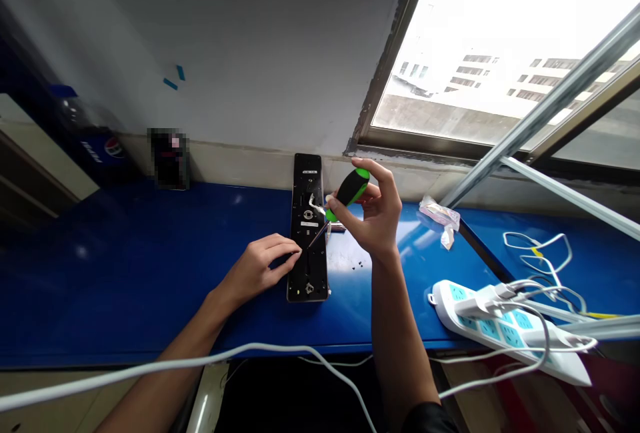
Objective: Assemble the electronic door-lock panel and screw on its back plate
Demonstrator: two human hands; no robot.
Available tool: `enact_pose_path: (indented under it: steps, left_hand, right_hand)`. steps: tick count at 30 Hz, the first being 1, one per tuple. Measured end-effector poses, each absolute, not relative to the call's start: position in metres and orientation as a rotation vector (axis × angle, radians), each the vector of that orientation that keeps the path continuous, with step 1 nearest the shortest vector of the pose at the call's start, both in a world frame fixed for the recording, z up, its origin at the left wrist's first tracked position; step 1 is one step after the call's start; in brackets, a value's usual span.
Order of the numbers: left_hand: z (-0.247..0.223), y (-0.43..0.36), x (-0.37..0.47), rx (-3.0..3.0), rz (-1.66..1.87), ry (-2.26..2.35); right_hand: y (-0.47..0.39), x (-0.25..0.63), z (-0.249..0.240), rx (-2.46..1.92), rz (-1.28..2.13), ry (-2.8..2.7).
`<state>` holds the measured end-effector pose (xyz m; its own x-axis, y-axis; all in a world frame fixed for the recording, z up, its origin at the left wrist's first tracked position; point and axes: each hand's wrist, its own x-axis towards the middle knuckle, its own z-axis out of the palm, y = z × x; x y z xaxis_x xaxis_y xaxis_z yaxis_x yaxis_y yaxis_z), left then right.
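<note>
A long black device panel [301, 273] stretches away from me on the blue table, with small screws, white labels and a white wire on its face. My right hand [373, 209] grips a black and green screwdriver [353, 186], whose shaft slants down and left to the middle of the panel. At the panel's left edge is my left hand [267, 261], thumb and fingertips pinched close together near the screwdriver's tip; whatever they hold is too small to make out. Several tiny dark screws [358, 265] lie on the table right of the panel.
A white power strip [480, 326] with plugged-in cables is at the right. Near the wall lie a clear plastic packet [440, 213] and a dark bar [483, 249]. A metal frame crosses the window side. One white cable [250, 347] runs across the front. A bottle [95, 143] stands far left.
</note>
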<state>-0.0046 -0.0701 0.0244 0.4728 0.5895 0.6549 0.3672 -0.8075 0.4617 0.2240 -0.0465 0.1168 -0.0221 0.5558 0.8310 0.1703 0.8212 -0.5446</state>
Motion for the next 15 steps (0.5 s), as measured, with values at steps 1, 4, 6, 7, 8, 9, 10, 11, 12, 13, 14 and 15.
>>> enact_pose_path:
  steps: [1, 4, 6, 7, 8, 9, 10, 11, 12, 13, 14, 15]
  left_hand:
    - [0.024, -0.07, -0.005, 2.482, 1.224, 0.831]
    - [0.023, -0.07, -0.007, 2.558, 1.163, 0.858]
    - [0.023, -0.07, -0.006, 2.601, 1.171, 0.856]
    - [0.024, -0.071, -0.006, 2.616, 1.18, 0.852]
    - [0.025, -0.071, -0.006, 2.628, 1.191, 0.846]
    - [0.025, -0.072, -0.006, 2.635, 1.202, 0.842]
    - [0.026, -0.073, -0.005, 2.639, 1.214, 0.843]
    - [0.027, -0.074, -0.005, 2.639, 1.226, 0.847]
    - [0.028, -0.074, -0.005, 2.637, 1.239, 0.854]
    - [0.029, -0.075, -0.005, 2.634, 1.252, 0.863]
    - [0.03, -0.075, -0.005, 2.633, 1.264, 0.872]
    - [0.03, -0.076, -0.005, 2.633, 1.276, 0.881]
  right_hand:
    - [-0.047, 0.223, 0.116, -0.588, 0.337, -1.584]
    - [-0.049, 0.218, 0.111, -0.576, 0.333, -1.554]
    - [-0.051, 0.215, 0.108, -0.559, 0.333, -1.53]
    - [-0.052, 0.214, 0.107, -0.546, 0.336, -1.519]
    - [-0.053, 0.213, 0.106, -0.532, 0.34, -1.509]
    - [-0.054, 0.212, 0.105, -0.522, 0.341, -1.5]
    - [-0.054, 0.212, 0.105, -0.516, 0.34, -1.493]
    - [-0.055, 0.212, 0.105, -0.517, 0.338, -1.489]
    - [-0.055, 0.212, 0.106, -0.524, 0.334, -1.484]
    - [-0.055, 0.213, 0.106, -0.536, 0.328, -1.478]
    - [-0.056, 0.214, 0.107, -0.548, 0.321, -1.472]
    - [-0.055, 0.214, 0.107, -0.558, 0.316, -1.467]
